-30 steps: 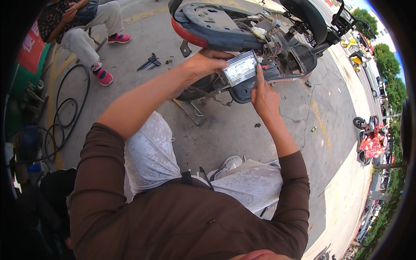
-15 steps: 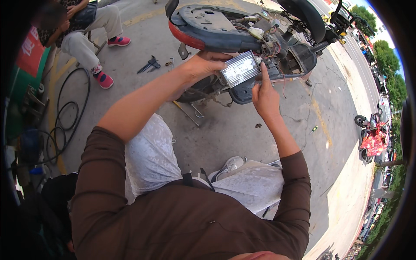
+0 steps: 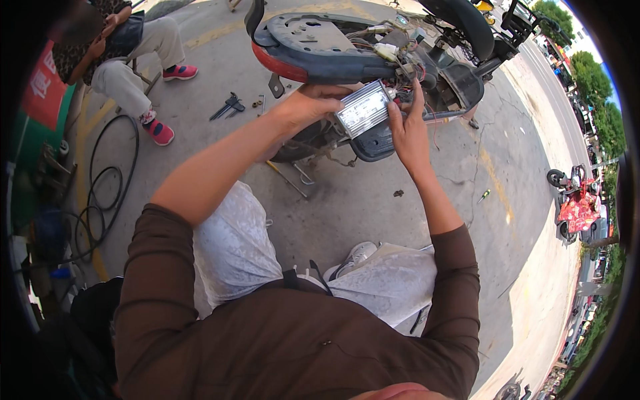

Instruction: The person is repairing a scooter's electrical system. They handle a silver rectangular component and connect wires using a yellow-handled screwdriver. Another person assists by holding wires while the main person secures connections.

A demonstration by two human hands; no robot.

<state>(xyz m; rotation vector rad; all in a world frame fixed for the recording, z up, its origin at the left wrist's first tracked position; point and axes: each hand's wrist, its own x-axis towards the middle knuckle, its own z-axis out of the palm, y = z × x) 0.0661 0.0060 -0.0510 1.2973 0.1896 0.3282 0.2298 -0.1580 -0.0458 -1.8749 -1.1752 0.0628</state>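
A silver, finned metal controller box (image 3: pixel 364 109) with a pale label is held up in front of the scooter. My left hand (image 3: pixel 308 109) grips its left end, thumb on top and the other fingers partly hidden behind. At the opposite end is my right hand (image 3: pixel 411 137), its thumb against the box's edge and its index finger pointing up beside the wires (image 3: pixel 415 70). Some of the right fingers are hidden. Beyond the box lies the partly stripped electric scooter (image 3: pixel 317 47), its wiring and connectors exposed.
Pliers-like tools (image 3: pixel 229 107) and a long rod-like tool (image 3: pixel 288 179) lie on the concrete. A green-handled screwdriver (image 3: pixel 484 195) is at right. A seated person (image 3: pixel 123 63) is at far left, near a coiled black hose (image 3: pixel 100 180). A red-covered scooter (image 3: pixel 577 212) stands far right.
My right index finger has moved off the box's right end toward the wires, while the thumb has come against the edge. The box has shifted slightly left and down in view.
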